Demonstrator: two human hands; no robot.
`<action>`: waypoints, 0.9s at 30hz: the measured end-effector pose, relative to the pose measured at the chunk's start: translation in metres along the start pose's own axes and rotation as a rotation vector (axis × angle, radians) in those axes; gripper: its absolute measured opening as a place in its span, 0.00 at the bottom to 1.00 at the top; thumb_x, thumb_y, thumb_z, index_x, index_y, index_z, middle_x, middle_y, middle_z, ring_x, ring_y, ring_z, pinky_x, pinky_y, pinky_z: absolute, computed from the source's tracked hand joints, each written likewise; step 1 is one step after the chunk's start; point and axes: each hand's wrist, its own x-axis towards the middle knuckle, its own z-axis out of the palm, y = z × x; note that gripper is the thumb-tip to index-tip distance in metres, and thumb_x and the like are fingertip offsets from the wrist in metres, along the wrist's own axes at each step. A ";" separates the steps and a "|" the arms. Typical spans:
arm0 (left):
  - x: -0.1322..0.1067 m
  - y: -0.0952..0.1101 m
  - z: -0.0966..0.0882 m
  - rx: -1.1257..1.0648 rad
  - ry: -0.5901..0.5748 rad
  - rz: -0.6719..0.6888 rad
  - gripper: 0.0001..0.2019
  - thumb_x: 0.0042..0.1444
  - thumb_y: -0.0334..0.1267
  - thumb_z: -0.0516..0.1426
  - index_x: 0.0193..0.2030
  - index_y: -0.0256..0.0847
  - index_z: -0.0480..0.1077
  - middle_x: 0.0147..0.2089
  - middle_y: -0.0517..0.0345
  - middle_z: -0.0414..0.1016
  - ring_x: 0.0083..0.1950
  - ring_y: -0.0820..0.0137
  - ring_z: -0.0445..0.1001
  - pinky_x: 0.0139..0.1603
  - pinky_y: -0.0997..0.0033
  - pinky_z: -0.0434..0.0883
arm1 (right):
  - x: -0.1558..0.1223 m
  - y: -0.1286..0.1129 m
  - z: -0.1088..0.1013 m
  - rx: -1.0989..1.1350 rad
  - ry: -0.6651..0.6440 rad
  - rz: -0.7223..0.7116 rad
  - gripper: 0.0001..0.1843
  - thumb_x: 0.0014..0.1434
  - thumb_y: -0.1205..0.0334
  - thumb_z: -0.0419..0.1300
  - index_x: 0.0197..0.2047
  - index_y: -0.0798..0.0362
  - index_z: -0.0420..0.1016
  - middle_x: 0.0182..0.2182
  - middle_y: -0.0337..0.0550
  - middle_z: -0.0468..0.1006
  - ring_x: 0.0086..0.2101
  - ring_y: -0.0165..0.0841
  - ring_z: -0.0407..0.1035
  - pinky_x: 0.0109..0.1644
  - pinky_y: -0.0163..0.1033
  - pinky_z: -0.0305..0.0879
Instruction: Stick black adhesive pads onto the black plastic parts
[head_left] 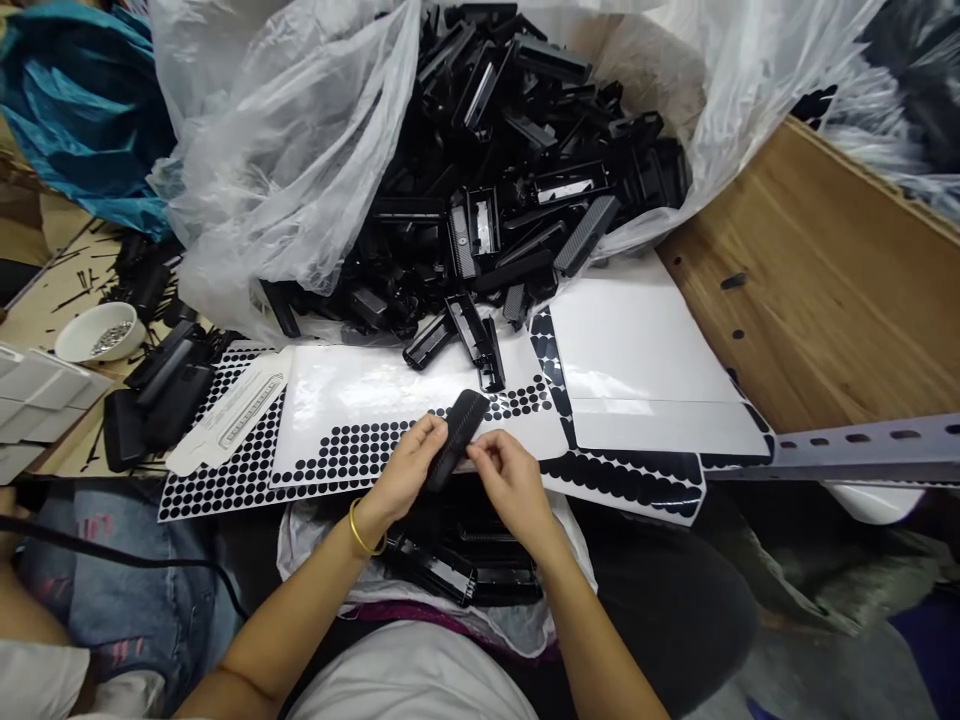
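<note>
My left hand (409, 465) is closed round the left side of a long black plastic casing (460, 435) with a ribbed face, tilted over the table's front edge. At the casing's right edge, my right hand (514, 485) has thumb and forefinger pinched together. Whatever is between those fingertips is too small to make out. Just beyond my hands lies a white sheet of round black stickers (367, 440), partly bare of dots. A few loose black casings (472, 335) rest at its far side. Below my hands, an open bag on my lap holds several black casings (442, 565).
A large clear plastic bag (300, 150) spills a heap of black casings (502, 150) across the back. White backing sheets (637, 350) lie right, beside a wooden board (840, 270) and metal rail (870, 440). A white bowl (101, 332) of small metal parts stands left, near another person's legs (127, 590).
</note>
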 end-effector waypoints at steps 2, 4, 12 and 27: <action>-0.002 -0.006 0.008 -0.122 -0.034 -0.067 0.16 0.50 0.51 0.57 0.28 0.39 0.61 0.26 0.66 0.60 0.27 0.78 0.59 0.28 0.78 0.58 | -0.005 -0.001 -0.003 0.217 0.053 0.079 0.09 0.58 0.57 0.53 0.29 0.51 0.64 0.24 0.37 0.68 0.26 0.30 0.65 0.32 0.36 0.63; -0.004 -0.010 0.012 -0.194 -0.059 -0.107 0.16 0.50 0.50 0.59 0.29 0.39 0.62 0.26 0.66 0.61 0.28 0.78 0.59 0.29 0.79 0.59 | -0.010 -0.001 -0.003 0.315 0.086 0.120 0.10 0.57 0.55 0.54 0.29 0.52 0.64 0.24 0.36 0.67 0.26 0.29 0.64 0.31 0.35 0.64; -0.011 -0.008 0.019 -0.280 -0.040 -0.156 0.16 0.48 0.50 0.60 0.28 0.39 0.62 0.25 0.67 0.59 0.27 0.79 0.57 0.27 0.80 0.58 | -0.017 -0.002 0.002 0.235 0.172 0.134 0.09 0.57 0.56 0.54 0.29 0.52 0.65 0.23 0.35 0.66 0.24 0.28 0.61 0.28 0.34 0.61; -0.013 -0.012 0.021 -0.162 0.002 -0.029 0.15 0.50 0.49 0.59 0.28 0.40 0.62 0.25 0.68 0.59 0.27 0.80 0.60 0.29 0.81 0.62 | -0.023 0.000 0.008 -0.254 0.321 -0.164 0.05 0.59 0.64 0.50 0.31 0.51 0.62 0.27 0.40 0.68 0.28 0.32 0.63 0.31 0.37 0.60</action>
